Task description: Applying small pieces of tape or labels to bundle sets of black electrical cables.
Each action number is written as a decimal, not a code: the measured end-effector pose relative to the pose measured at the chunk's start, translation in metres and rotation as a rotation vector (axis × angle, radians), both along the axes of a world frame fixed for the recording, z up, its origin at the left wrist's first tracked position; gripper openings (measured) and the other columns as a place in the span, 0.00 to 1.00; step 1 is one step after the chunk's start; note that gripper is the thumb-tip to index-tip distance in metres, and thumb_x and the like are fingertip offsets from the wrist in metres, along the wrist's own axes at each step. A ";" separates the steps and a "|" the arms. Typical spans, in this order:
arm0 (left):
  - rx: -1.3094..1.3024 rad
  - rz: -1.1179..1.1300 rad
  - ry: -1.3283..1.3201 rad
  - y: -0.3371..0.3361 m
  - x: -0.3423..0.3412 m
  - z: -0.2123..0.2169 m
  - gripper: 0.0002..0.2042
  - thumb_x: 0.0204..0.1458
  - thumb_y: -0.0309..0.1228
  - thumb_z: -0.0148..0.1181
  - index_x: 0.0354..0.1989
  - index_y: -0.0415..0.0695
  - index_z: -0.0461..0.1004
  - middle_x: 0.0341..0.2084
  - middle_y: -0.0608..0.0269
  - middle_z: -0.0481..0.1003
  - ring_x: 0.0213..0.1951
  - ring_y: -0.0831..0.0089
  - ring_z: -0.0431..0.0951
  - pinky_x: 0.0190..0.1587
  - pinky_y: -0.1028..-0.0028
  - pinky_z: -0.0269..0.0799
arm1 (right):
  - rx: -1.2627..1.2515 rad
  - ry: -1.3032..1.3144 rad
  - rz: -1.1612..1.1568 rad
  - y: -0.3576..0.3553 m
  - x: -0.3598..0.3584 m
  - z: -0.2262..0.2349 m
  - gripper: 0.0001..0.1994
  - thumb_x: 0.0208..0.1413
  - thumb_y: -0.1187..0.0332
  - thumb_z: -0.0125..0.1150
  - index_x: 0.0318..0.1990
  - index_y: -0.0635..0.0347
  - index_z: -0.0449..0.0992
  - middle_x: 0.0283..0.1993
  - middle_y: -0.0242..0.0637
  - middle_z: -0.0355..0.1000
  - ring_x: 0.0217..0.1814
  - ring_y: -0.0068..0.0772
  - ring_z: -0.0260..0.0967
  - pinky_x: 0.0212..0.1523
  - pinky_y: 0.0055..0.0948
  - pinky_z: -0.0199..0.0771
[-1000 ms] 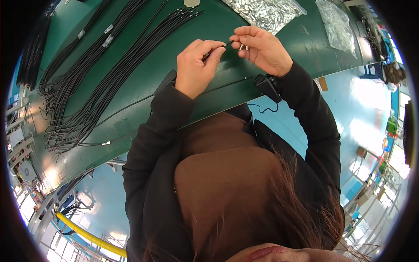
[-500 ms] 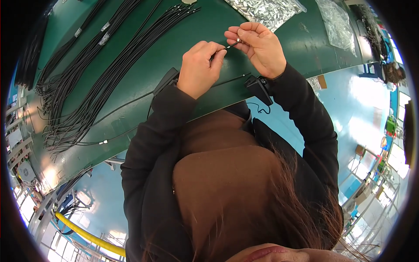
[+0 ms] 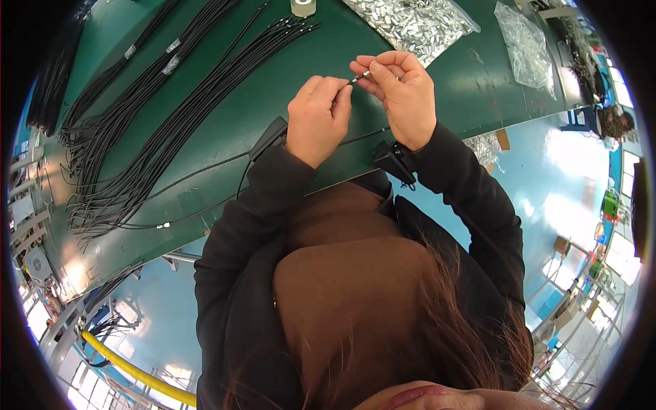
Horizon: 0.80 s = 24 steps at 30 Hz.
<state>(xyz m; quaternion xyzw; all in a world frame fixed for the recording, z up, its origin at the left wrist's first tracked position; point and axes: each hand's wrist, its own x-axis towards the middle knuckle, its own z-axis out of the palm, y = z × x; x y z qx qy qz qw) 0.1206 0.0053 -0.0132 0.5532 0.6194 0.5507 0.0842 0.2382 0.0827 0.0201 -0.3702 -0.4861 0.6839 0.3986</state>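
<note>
Over the green workbench (image 3: 225, 130), my left hand (image 3: 318, 116) pinches the end of a thin black cable (image 3: 205, 166) that trails off to the left across the bench. My right hand (image 3: 403, 92) holds a small silver metal piece (image 3: 364, 75) at its fingertips, right at the cable's tip. The two hands are almost touching. Both forearms are in dark sleeves, each with a small black device at the wrist.
A large bundle of black cables (image 3: 137, 137) lies spread on the bench's left half. A clear bag of small silver parts (image 3: 417, 24) sits at the far edge, another clear bag (image 3: 526, 48) to the right, a tape roll (image 3: 303, 7) at the top.
Both hands have stayed close together over the bench, shifting slightly; the right fingers have regripped the silver piece at the cable tip.
</note>
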 end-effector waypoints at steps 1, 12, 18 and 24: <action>0.009 -0.004 0.023 0.000 0.000 -0.001 0.03 0.48 0.21 0.60 0.31 0.40 0.74 0.23 0.59 0.72 0.22 0.67 0.72 0.25 0.72 0.68 | -0.030 0.001 0.000 0.000 0.000 0.001 0.04 0.60 0.77 0.51 0.41 0.67 0.66 0.47 0.47 0.72 0.49 0.35 0.73 0.47 0.29 0.76; 0.006 -0.027 0.104 -0.001 0.005 0.008 0.08 0.49 0.24 0.60 0.38 0.42 0.73 0.26 0.59 0.71 0.25 0.62 0.74 0.25 0.70 0.71 | -0.119 -0.061 0.236 0.015 0.018 0.009 0.07 0.60 0.73 0.53 0.42 0.67 0.69 0.40 0.40 0.73 0.41 0.27 0.73 0.42 0.27 0.77; 0.038 -0.095 0.048 0.003 0.003 0.004 0.08 0.48 0.23 0.60 0.38 0.42 0.74 0.25 0.60 0.72 0.24 0.64 0.74 0.24 0.70 0.71 | -0.056 -0.223 0.392 0.016 0.025 0.011 0.08 0.60 0.69 0.55 0.41 0.65 0.71 0.35 0.33 0.72 0.34 0.21 0.70 0.38 0.22 0.74; -0.119 -0.142 -0.123 -0.003 0.005 0.008 0.19 0.45 0.22 0.59 0.48 0.39 0.67 0.32 0.54 0.69 0.27 0.62 0.73 0.26 0.69 0.71 | 0.022 -0.227 0.452 0.017 0.023 0.012 0.08 0.61 0.68 0.55 0.38 0.64 0.72 0.32 0.30 0.70 0.30 0.17 0.68 0.33 0.19 0.72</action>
